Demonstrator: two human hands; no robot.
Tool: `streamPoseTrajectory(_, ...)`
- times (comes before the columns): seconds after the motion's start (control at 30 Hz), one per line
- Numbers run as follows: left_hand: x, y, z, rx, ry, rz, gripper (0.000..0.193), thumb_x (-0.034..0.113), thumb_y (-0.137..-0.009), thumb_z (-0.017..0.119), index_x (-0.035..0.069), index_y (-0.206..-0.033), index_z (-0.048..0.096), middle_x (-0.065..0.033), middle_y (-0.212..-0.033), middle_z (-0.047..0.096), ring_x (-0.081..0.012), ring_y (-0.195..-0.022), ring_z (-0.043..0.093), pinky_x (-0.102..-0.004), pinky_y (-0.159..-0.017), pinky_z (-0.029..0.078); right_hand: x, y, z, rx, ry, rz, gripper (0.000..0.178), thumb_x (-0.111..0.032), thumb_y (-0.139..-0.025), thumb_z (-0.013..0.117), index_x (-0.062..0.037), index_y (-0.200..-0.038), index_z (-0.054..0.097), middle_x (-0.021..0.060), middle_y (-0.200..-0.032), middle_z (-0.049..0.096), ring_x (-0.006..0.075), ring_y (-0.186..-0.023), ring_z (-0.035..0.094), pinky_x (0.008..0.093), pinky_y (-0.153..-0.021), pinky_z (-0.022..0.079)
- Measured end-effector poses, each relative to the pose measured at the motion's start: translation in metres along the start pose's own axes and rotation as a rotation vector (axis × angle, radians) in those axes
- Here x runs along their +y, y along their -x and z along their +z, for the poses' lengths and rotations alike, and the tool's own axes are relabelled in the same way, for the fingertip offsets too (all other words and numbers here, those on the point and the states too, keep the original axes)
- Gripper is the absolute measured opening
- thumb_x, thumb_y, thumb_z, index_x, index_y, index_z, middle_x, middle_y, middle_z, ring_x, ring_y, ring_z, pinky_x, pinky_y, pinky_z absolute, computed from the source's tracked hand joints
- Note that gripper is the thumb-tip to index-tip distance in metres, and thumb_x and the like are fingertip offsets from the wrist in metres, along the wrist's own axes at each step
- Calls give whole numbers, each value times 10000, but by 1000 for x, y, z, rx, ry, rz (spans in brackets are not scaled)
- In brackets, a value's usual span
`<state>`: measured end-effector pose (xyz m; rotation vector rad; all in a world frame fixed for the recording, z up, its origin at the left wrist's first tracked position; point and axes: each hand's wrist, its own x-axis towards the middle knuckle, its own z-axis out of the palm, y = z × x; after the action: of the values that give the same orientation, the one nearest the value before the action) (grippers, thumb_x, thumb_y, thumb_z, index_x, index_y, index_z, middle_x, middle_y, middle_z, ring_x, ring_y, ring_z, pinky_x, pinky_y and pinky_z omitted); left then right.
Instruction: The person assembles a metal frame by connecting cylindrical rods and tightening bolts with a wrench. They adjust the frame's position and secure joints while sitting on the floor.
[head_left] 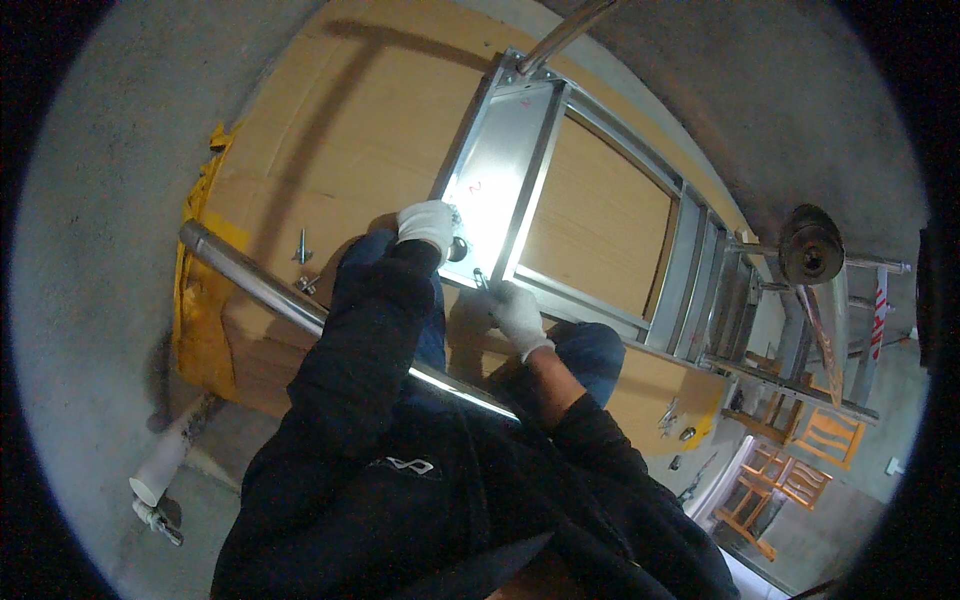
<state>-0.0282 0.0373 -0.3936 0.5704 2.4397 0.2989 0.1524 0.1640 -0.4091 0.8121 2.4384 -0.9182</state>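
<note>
A metal frame (548,160) like a ladder, with a bright sheet-metal panel (500,130) at its near-left end, lies in front of me. My left hand (427,225), in a white glove, is closed at the panel's left edge, beside a dark round piece (458,249). Whether the fingers grip that piece is hidden. Gloved in white as well, my right hand (518,312) pinches a small metal piece (481,279), perhaps a bolt, at the panel's near corner. A shiny metal tube (265,284) runs under my left forearm and across my lap.
Beneath the frame is a tan board (370,120) with yellow material (205,340) along its left edge. A bolt (302,247) and other small hardware (306,285) lie left. More hardware (668,415) sits right. Wooden chairs (830,435) and a white pipe (165,460) stand farther out.
</note>
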Motion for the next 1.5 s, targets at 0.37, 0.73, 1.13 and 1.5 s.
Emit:
streamPoseTrajectory(0.37, -4, -8, 8, 43, 43, 17, 283, 237, -699, 765, 23, -878, 722, -214, -894, 683, -355, -869, 682, -446, -728, 545, -22, -75, -13, 56, 190, -51, 397, -347, -811, 660, 47, -845, 692, 250, -813, 679, 373, -816, 676, 431, -746, 528)
streamPoseTrajectory(0.73, -5, -9, 8, 31, 45, -6, 308, 258, -685, 782, 38, -893, 723, -196, -901, 693, -343, -886, 683, -438, -740, 546, -65, -16, 22, 159, 688, -460, 229, -231, -800, 628, -118, -998, 658, 111, -1055, 599, 309, -957, 580, 426, -757, 493)
streamPoseTrajectory(1.13, -9, -16, 20, 49, 54, -18, 341, 294, -670, 801, 44, -889, 724, -192, -896, 692, -344, -876, 681, -434, -737, 543, -20, 6, 23, 277, 569, -558, 235, -215, -763, 657, -167, -993, 658, 99, -922, 610, 302, -830, 610, 408, -661, 502)
streamPoseTrajectory(1.5, -3, -8, 7, 10, 18, -13, 218, 195, -729, 749, 100, -924, 735, -141, -951, 702, -315, -924, 680, -405, -734, 547, 17, -21, -6, 196, 247, -213, 197, -217, -857, 584, -79, -996, 611, 174, -902, 660, 397, -840, 630, 487, -723, 497)
